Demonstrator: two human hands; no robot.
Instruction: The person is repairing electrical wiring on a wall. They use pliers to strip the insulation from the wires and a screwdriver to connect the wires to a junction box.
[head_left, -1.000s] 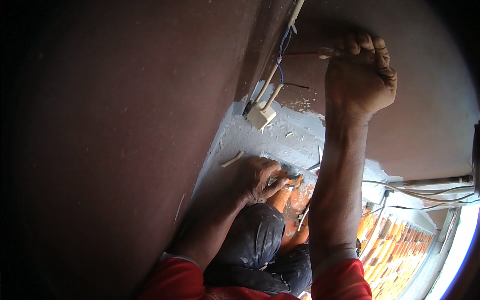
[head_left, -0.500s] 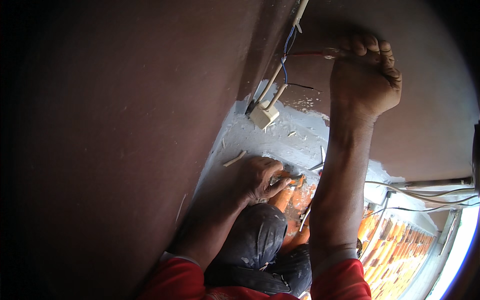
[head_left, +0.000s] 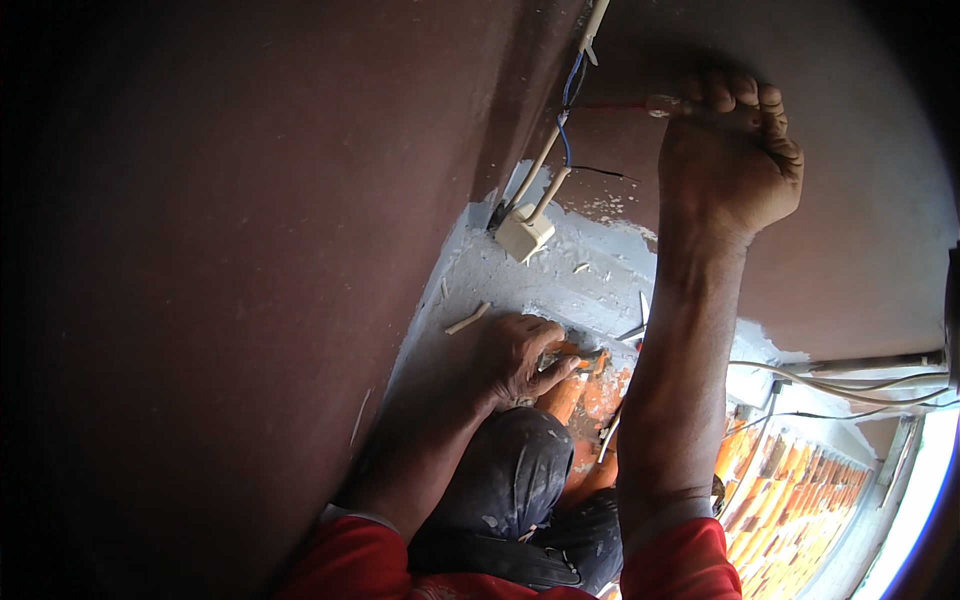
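High on the right, my right hand point(head_left: 730, 150) is closed around a thin screwdriver point(head_left: 655, 106) with a red-sleeved shaft and a clear handle end. Its shaft points left, with the tip at the bared section of a cream cable point(head_left: 594, 28). Blue wires point(head_left: 565, 140) and dark ones come out there; one thin dark wire point(head_left: 605, 173) sticks out to the right. Below hangs a cream square electrical fitting point(head_left: 525, 233) on short cable lengths. My left hand point(head_left: 525, 358) rests on the ledge above my knee, thumb apart from loosely bent fingers, holding nothing.
A dark brown wall point(head_left: 230, 250) fills the left. Scraps of cable sheath point(head_left: 467, 318) lie on the grey cement ledge point(head_left: 590, 300). A pointed metal tool point(head_left: 637, 330) is partly behind my right forearm. Loose cables point(head_left: 850, 390) cross at right above orange roof tiles point(head_left: 800, 480).
The cable, wires and cream fitting have shifted slightly left and down. The screwdriver shaft looks darker now. Both hands stay almost in place.
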